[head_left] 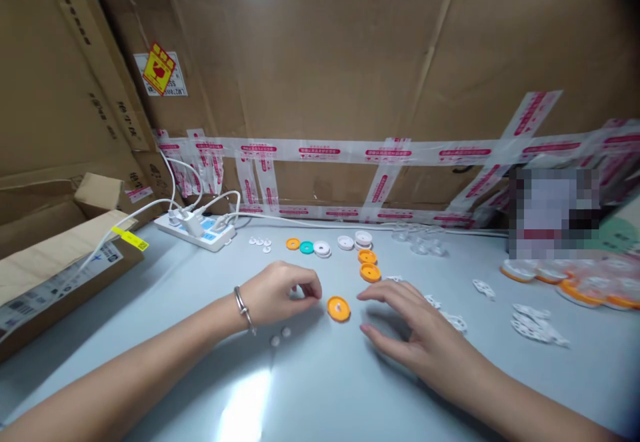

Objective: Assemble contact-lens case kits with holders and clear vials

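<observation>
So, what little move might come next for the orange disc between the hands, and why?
Perhaps close the right hand on the orange disc to steady it: this hand is open beside the disc, not touching it, and the left hand is near the disc's other side.

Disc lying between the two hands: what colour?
The disc is orange; it shows in the head view.
</observation>
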Motion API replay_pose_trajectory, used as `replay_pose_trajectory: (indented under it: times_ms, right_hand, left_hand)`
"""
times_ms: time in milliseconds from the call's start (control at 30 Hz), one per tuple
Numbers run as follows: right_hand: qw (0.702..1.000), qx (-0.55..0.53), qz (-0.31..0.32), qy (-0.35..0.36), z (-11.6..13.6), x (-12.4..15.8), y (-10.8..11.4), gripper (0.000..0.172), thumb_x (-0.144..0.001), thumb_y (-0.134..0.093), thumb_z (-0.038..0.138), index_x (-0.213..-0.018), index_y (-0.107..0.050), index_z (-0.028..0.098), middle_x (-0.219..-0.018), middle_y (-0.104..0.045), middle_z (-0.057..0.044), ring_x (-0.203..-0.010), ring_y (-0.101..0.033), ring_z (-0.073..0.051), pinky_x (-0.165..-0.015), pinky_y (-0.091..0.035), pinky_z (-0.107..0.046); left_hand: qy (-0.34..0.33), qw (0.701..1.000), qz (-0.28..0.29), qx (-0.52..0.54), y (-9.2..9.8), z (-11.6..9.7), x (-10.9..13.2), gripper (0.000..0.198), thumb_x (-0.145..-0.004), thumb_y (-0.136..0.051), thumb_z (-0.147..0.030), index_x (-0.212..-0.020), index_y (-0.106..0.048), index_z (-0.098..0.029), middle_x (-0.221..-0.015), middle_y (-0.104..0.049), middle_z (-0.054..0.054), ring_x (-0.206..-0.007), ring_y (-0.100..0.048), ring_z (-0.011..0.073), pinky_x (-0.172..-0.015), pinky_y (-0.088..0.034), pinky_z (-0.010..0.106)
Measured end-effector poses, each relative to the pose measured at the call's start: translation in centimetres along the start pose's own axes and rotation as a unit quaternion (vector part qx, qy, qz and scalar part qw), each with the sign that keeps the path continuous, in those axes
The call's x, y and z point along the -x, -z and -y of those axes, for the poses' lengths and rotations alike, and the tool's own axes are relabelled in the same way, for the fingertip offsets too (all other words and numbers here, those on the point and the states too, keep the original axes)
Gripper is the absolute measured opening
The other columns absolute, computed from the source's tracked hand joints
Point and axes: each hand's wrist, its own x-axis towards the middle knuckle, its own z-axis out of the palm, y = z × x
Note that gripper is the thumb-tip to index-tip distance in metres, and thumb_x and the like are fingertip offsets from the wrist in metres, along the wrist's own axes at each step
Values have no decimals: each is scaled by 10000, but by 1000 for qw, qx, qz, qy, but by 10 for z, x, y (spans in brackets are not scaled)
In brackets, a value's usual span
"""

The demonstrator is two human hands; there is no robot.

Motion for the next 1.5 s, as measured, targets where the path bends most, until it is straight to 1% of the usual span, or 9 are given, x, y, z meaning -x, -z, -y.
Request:
replay_pose_trajectory:
  times_ms: [200,367,567,833,1067,1233,1367,1433,1500]
  right_hand:
    - [999,26,27,15,1,-15,-7,269,-735,-607,246,-1001,-573,216,-989,-599,-65,-962,-516,-228,-851,-431,-408]
    - [999,23,16,17,-4,-20,-16,170,-752,-606,250,-921,-621,242,-920,-609,-42,-884,-538,-204,-809,-449,-379]
    - [1000,8,18,11,-6,-23,-21,141,-744,-623,241,-885,-615,231,-915,-608,-33,-891,-537,-198,-804,-445,-354]
    - [999,-8,30,12,-9,-23,-21,164,-733,-618,204,-897,-608,200,-911,-606,-44,-890,-530,-203,-806,-437,-374]
    - [999,-21,30,9,-10,-25,-22,148,-736,-615,200,-883,-609,208,-897,-605,-42,-883,-524,-201,-804,-432,-364]
    - [999,-29,25,5,-11,-24,-25,155,-719,-632,191,-874,-617,197,-903,-596,-48,-889,-522,-206,-803,-428,-371]
    - [999,-39,16,21,-12,-22,-26,142,-731,-621,188,-873,-621,192,-897,-594,-53,-879,-526,-202,-794,-433,-365]
    - [999,-44,11,25,-12,-22,-25,163,-735,-616,187,-898,-621,192,-895,-593,-56,-876,-530,-201,-795,-436,-366]
    - [999,-46,7,23,-12,-21,-25,182,-734,-616,181,-916,-623,188,-894,-593,-60,-874,-535,-201,-796,-440,-366]
  left_hand:
    - [-2,998,-49,31,-12,-3,-4,150,-754,-560,-121,-864,-652,-164,-760,-695,14,-672,-622,108,-653,-472,198]
    - [-11,996,-59,60,-28,-1,-12,117,-773,-569,-137,-809,-675,-170,-755,-688,22,-679,-617,113,-660,-483,208]
    - [-35,994,-83,59,-40,2,-19,94,-770,-592,-141,-774,-682,-169,-712,-656,24,-658,-599,118,-640,-467,215]
    - [-12,994,-98,48,-40,4,-16,68,-767,-604,-159,-776,-663,-191,-752,-647,14,-699,-591,130,-715,-428,274]
    - [-5,991,-99,94,-45,7,-16,74,-758,-612,-152,-764,-681,-178,-736,-639,28,-695,-587,132,-681,-444,250]
    - [30,990,-83,113,-45,2,-18,95,-750,-614,-129,-754,-700,-169,-749,-627,29,-684,-584,128,-662,-464,236]
    - [59,982,-68,164,-41,0,-19,79,-719,-653,-126,-774,-707,-146,-760,-630,39,-698,-604,135,-671,-485,236]
    - [57,980,-75,173,-38,2,-18,117,-709,-671,-135,-821,-701,-130,-785,-645,52,-732,-615,143,-701,-490,243]
    - [36,986,-82,143,-34,3,-15,141,-726,-660,-151,-862,-691,-127,-813,-658,61,-757,-620,149,-719,-489,254]
